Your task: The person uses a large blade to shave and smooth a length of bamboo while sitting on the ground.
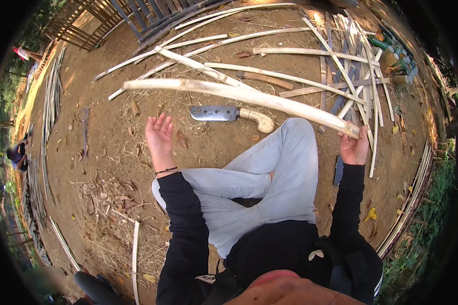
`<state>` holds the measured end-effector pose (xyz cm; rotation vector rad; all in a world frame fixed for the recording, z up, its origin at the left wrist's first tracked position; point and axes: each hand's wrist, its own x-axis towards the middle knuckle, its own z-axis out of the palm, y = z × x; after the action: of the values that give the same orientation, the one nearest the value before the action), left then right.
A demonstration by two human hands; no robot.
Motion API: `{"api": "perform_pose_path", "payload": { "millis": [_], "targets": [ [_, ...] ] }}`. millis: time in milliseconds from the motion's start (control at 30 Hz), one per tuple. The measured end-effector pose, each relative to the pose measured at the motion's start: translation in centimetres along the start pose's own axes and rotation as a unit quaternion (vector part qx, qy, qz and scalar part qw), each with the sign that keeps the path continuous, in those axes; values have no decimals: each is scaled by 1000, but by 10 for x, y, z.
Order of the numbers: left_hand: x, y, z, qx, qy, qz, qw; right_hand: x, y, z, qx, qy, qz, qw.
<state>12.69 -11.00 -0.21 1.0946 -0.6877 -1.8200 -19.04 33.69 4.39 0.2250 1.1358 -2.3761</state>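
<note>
A long pale bamboo slat point(249, 95) slants across in front of me, its near end at the right. My right hand point(354, 147) is closed round that end, thumb and fingers on either side. Palm up and empty, my left hand point(160, 136) is open above the ground at the left, below the slat's far end. Between my hands lies a broad-bladed knife point(213, 113) with a pale curved wooden handle, flat on the dirt in front of my crossed legs. A dark flat object point(338, 170) lies beside my right forearm, partly hidden by the sleeve.
Several more slats point(300, 80) lie crossed and piled beyond me, thickest at the far right. Bottles point(392, 48) stand by that pile. Wooden slatted panels point(86, 25) are at the far left. Bundled long strips point(48, 112) line the left side. Leaves and shavings point(107, 203) litter the dirt.
</note>
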Motion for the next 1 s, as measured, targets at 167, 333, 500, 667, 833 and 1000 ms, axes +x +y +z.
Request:
{"api": "perform_pose_path", "payload": {
  "millis": [167,333,500,667,833,1000],
  "targets": [
    [0,-8,5,9,-21,-9,1000,13,-38,-114,89,59,-122,987],
    [2,-9,6,28,-38,-14,999,14,-45,-178,206,130,-221,944],
    [7,-12,7,28,-34,-20,999,37,-58,-218,256,126,-272,919],
    [13,-14,1,36,-30,-22,999,54,-50,-243,360,166,-263,879],
    [8,-14,7,59,-7,-22,998,61,-37,-253,418,162,-267,853],
    [17,-33,30,42,-47,-43,997,114,-75,-309,363,99,-325,868]
  ]
}}
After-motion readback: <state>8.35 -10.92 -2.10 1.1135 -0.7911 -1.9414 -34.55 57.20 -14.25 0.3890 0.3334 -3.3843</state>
